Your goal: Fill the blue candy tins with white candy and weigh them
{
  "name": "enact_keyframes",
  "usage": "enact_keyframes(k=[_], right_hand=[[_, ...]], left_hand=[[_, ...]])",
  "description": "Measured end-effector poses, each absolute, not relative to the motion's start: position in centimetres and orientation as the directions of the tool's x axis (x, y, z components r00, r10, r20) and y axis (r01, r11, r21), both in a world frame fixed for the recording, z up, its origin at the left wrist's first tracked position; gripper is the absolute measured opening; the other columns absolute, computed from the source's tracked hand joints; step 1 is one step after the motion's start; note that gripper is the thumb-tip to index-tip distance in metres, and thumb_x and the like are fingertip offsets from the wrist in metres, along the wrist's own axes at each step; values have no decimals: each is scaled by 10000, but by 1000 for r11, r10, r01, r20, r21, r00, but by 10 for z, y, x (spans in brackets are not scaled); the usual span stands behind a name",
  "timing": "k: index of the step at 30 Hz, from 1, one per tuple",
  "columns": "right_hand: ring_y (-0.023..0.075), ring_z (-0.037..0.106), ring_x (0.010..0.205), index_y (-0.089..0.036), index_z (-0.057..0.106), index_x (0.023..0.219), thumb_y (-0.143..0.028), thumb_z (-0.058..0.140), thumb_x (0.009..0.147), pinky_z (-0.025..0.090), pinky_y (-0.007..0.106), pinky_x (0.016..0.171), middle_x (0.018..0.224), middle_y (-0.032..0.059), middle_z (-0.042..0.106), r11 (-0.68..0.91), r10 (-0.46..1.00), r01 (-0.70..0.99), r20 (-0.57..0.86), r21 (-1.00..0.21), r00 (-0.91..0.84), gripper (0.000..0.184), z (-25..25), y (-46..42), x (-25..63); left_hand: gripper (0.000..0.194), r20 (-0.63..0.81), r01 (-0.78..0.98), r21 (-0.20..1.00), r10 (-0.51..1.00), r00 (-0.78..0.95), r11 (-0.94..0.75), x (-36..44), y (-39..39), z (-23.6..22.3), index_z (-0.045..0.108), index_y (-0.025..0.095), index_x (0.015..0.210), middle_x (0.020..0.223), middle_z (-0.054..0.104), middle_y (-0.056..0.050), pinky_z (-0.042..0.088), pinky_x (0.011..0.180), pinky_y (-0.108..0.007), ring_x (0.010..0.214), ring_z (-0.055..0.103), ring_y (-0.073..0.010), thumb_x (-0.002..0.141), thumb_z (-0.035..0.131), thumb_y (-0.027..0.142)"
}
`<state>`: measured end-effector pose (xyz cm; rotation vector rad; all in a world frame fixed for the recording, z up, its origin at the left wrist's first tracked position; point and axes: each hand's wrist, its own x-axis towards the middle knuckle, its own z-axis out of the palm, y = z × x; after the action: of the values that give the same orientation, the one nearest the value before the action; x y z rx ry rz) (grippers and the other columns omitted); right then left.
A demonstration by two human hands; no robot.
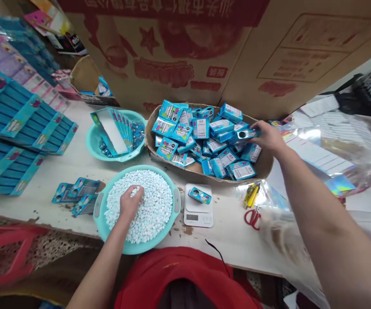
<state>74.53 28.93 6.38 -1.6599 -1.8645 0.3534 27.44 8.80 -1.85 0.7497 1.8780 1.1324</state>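
Note:
My left hand [131, 201] is dipped into a turquoise bowl [177, 201] full of small white candies [155, 206]. Its fingers are curled, with a few candies showing in the grip. Over the right end of a cut-down cardboard tray [266, 169], my right hand [267, 136] grips a small blue candy box [247, 134] by its end. Many similar blue boxes [217, 141] lie heaped in that tray. A white kitchen scale [199, 218] stands to the right of the bowl, with one blue candy box [200, 195] lying on its plate.
Behind the tray rises a large carton [179, 47]. Another turquoise bowl [90, 148] holds flat display cartons. Blue packs [82, 189] lie left of the candies. Stacked display boxes [21, 124] fill the left side. Red scissors [252, 219] and a yellow cutter [252, 195] lie near plastic wrap.

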Motion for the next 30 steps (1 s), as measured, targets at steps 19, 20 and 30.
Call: enact_keyframes(k=[19,20,30], right_hand=[[215,607,845,-211,612,929,-314,716,720,479,335,741,891,37,640,188,972,383,115,-905,-207,254,44,66,459],[219,604,861,-212,608,933,-291,712,724,475,336,751,900,40,638,211,964,396,124,-894,-235,246,42,65,452],[252,598,914,-213,602,974,-289,763,700,463,359,771,947,64,646,313,917,496,123,-810,-379,327,44,68,429]], left_hand=[[272,-524,-760,624,818,-238,178,285,86,59,443,193,641,497,473,40,335,380,-181,401,467,-90,714,609,395],[281,-485,-742,655,832,-270,141,287,86,63,451,188,629,499,486,35,363,404,-192,425,496,-99,699,622,399],[265,-318,-558,830,821,-473,0,295,83,60,548,156,601,570,567,6,457,547,-256,562,593,-143,707,636,383]])
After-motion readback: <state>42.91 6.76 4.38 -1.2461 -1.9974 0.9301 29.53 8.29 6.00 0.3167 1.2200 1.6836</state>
